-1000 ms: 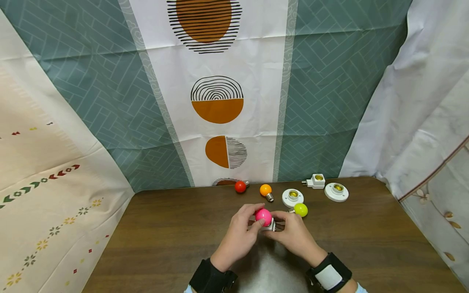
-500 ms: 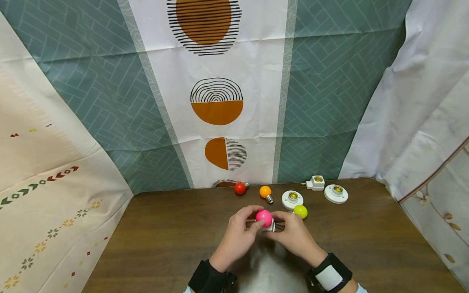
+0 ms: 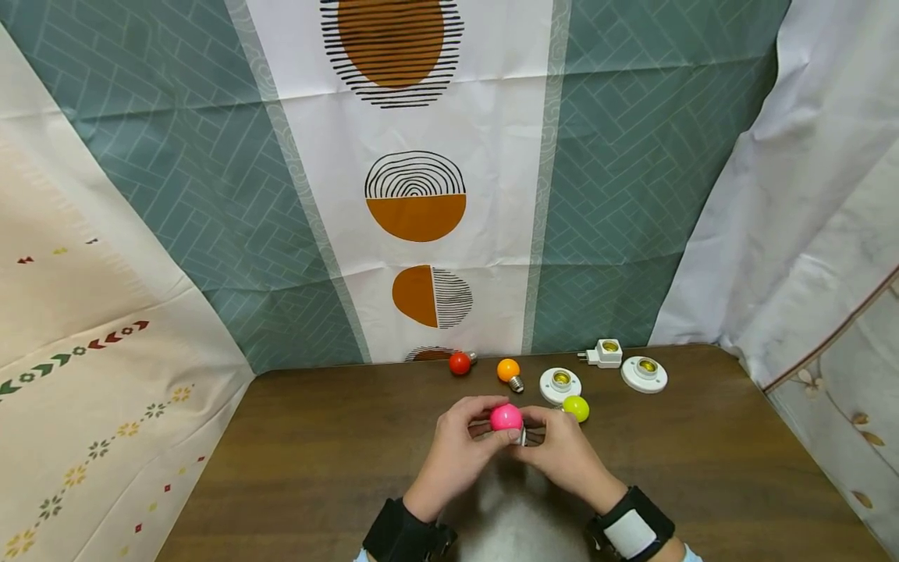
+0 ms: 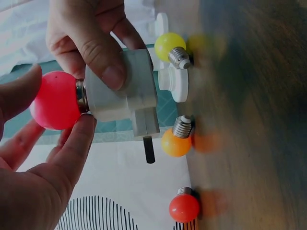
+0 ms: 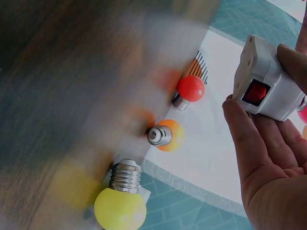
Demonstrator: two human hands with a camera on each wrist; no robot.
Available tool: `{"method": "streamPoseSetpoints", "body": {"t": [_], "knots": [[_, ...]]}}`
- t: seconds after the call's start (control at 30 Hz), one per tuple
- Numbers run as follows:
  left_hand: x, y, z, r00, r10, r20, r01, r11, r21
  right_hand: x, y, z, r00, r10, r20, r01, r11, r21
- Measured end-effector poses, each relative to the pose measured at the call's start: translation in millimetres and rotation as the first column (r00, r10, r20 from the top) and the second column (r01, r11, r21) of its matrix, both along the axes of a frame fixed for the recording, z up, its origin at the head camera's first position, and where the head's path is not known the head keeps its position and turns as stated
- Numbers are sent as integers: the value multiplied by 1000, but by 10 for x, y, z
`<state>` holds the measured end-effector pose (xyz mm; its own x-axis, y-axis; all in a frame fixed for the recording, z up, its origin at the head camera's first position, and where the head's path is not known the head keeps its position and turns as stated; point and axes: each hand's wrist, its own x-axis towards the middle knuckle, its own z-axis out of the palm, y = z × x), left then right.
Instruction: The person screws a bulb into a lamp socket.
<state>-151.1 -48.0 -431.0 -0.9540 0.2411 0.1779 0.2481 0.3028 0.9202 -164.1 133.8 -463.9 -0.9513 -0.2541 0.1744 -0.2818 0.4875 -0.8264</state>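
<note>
Your left hand is pinching a glossy round pink bulb; your right hand, curled, is gripping the white boxy plug-in socket at the bulb's base. You are apparently threading the two together or apart, next needing steady socket, turning bulb. Beyond: round red bulb, round orange bulb, round yellow-green bulb, white disc lamp holders and second white socket are lying on brown wood-grain table, teal-and-white cloth behind.

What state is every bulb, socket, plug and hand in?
Pink bulb: base in held plug, some metal showing.
Held plug: off the table.
Red bulb: lying loose.
Orange bulb: lying loose.
Yellow bulb: lying loose.
Left round socket: empty.
Right round socket: empty.
Other plug: empty.
Left hand: holding pink bulb.
Right hand: gripping held plug.
</note>
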Motion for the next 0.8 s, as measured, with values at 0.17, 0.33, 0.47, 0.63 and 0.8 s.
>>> {"method": "streamPoseSetpoints", "body": {"t": [0.17,0.33,0.47,0.63,0.8], "knots": [[3,1,-27,998,23,55,-26,998,64,8,-11,-20,1000,-12,-1,12,1000,-1],[-14,-14,-44,998,2,57,-8,996,91,8,-12,-12,1000,-5,4,5,1000,-13],[-32,-48,-44,998,-39,55,34,995,93,11,-14,1,999,21,27,-20,999,-35],[-39,-84,-10,995,-71,66,65,995,81,-2,-9,-2,999,33,36,-32,999,-26],[-62,-88,11,993,-84,79,80,995,54,-28,7,-6,998,33,50,-31,999,-35]]}}
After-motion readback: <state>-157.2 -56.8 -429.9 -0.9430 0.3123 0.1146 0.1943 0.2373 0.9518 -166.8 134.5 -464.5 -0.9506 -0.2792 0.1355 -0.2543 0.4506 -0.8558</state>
